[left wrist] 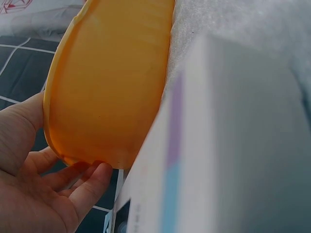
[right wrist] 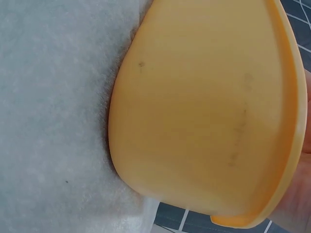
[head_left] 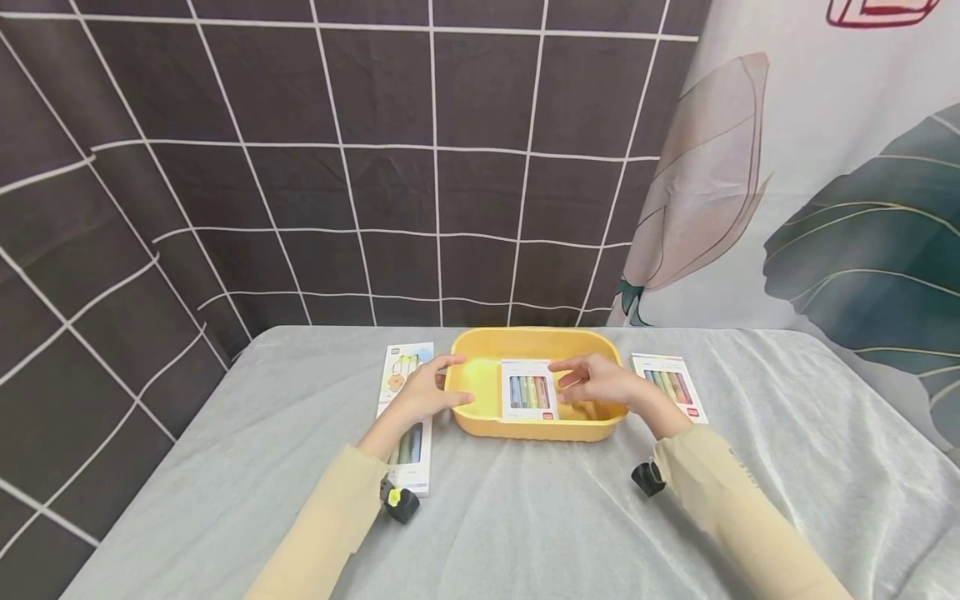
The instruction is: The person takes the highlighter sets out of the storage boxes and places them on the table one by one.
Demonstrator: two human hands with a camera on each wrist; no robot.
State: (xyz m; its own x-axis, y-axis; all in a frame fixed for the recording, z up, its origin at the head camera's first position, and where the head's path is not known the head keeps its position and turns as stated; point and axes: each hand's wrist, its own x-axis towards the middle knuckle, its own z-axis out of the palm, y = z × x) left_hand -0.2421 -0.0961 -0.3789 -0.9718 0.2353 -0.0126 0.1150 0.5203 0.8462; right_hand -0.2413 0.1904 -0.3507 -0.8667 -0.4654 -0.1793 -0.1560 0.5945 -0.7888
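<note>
A yellow plastic bin stands on the grey cloth. A small white windowed box of coloured sticks lies inside it, tilted on the near wall. My left hand holds the bin's left end, thumb over the rim; in the left wrist view its fingers touch the end wall. My right hand reaches over the bin's right end, fingertips at the box's right edge and not closed round it. In the right wrist view the bin's wall hides most of that hand.
A long white box of coloured sticks lies left of the bin, partly under my left forearm. Another small windowed box lies to the right of the bin. Grey cloth covers the surface, and a dark gridded curtain hangs behind.
</note>
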